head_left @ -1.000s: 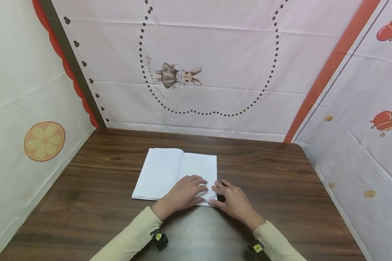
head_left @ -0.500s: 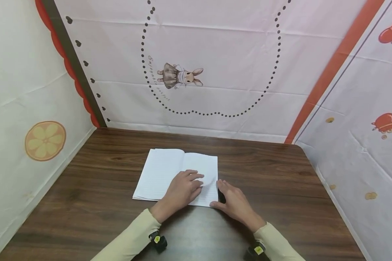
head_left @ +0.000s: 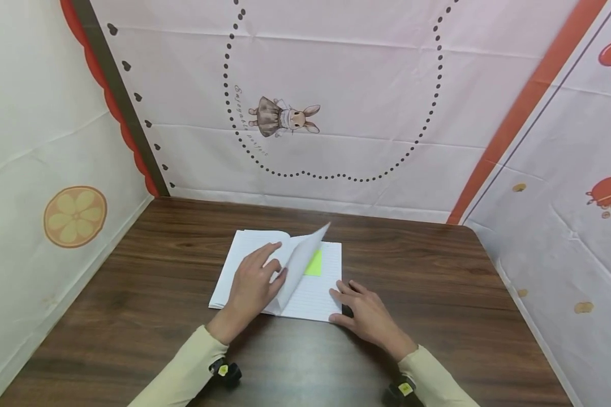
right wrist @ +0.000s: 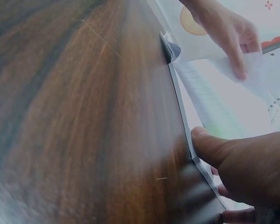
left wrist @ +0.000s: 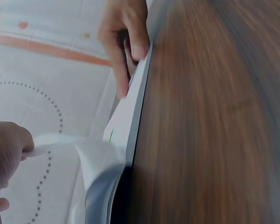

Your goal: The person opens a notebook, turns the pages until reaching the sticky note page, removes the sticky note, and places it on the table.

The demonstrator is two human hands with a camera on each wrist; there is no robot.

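Observation:
An open lined notebook lies on the wooden table, in the middle of the head view. My left hand pinches a page between thumb and fingers and holds it raised over the spine. In the left wrist view that page curves up from the spine toward the fingers. Beneath it, a yellow-green sticky note shows on the right-hand page, partly covered. My right hand rests at the notebook's lower right edge, thumb and fingertips touching the paper, fingers spread and slightly bent.
The dark wooden table extends on all sides of the notebook. A white printed cloth rises behind it, and similar cloth walls stand at left and right. Black cameras are strapped to both wrists.
My left hand has moved left, lifting the page up and over toward the spine, which uncovered the sticky note. My right hand has stayed at the notebook's right edge.

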